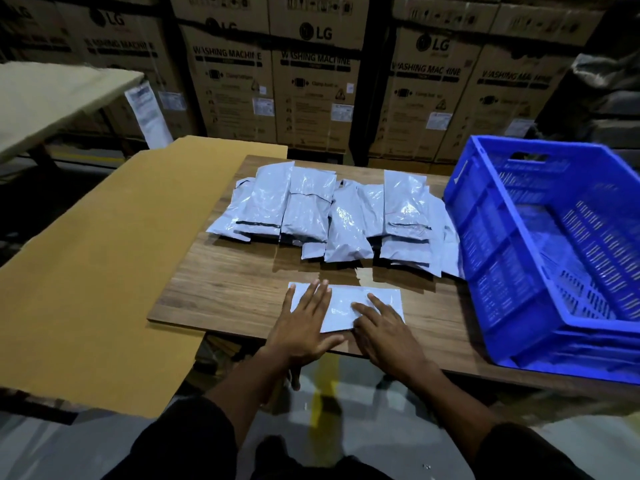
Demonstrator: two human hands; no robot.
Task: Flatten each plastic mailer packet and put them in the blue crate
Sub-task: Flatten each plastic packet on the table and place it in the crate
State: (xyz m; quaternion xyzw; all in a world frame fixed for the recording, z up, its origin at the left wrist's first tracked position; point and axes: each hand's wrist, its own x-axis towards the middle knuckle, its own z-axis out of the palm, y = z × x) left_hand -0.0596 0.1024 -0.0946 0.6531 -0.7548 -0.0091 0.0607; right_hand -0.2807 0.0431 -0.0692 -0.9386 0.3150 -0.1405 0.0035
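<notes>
One grey-white plastic mailer packet lies flat near the front edge of the wooden table. My left hand presses on its left part with straight fingers. My right hand presses on its lower middle, fingers also flat. Behind it, a heap of several puffy mailer packets covers the middle of the table. The blue crate stands on the table's right side, tilted toward me, and I see no packet inside it.
A large sheet of brown cardboard lies over the left side, partly under the table board. Stacked washing machine cartons form a wall behind. A pale board juts in at the far left.
</notes>
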